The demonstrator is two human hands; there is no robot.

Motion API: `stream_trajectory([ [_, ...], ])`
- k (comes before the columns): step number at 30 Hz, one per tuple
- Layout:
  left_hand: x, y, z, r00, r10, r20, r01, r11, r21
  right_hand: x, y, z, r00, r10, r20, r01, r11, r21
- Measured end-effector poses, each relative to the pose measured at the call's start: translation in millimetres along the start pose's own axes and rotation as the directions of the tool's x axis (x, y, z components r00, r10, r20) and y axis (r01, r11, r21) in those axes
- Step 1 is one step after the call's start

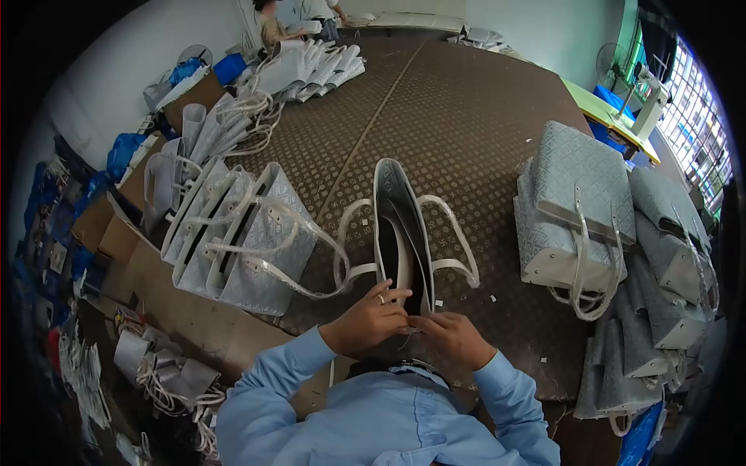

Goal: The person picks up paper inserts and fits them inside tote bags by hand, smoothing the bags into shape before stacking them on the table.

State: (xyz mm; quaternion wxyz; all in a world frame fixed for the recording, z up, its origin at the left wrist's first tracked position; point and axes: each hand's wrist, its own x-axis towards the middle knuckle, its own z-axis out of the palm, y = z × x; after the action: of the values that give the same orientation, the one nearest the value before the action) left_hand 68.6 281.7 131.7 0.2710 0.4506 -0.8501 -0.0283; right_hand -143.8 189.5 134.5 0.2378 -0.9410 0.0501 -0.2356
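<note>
Open bag: a pale grey patterned handbag (395, 189) with a dark interior, on the table directly in front of the person; its near end is at both hands, the rest reaching away beyond them.
Left hand: at the near end of the open bag, on its left side (367, 318); ring on one finger, fingers bent and gathered at the rim.
Right hand: at the same end, on the right side (453, 335); fingers drawn together at the rim, fingertips close to those of the left hand. What exactly lies between the fingers is hidden.
Bag's mouth: faces up, towards the camera.
Long axis: runs from the person straight out across the table.
White handles: one spread out left of the open bag (342, 233), one right (463, 233).
Brown patterned table: beneath the open bag and well beyond it (474, 140); small white scraps to the bag's right.
Row of grey bags: left of the open bag, upright, mouths open (273, 233).
Stacked grey bags: well to its right (579, 182).
Rolled grey pieces: beyond it, far left (311, 74).
Sewing machine: beyond it, far right (651, 109), near a barred window (703, 116).
Two people: beyond the far left pieces, partly cut off (273, 29).
</note>
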Motion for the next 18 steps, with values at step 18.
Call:
stream_trajectory([
  [18, 67.8, -155.4, 28.7, 0.519, -0.611, -0.598, 0.504, 0.784, -0.363, -85.4, -60.8, -31.6, 0.847, 0.482, -0.223, -0.506, 0.860, -0.066],
])
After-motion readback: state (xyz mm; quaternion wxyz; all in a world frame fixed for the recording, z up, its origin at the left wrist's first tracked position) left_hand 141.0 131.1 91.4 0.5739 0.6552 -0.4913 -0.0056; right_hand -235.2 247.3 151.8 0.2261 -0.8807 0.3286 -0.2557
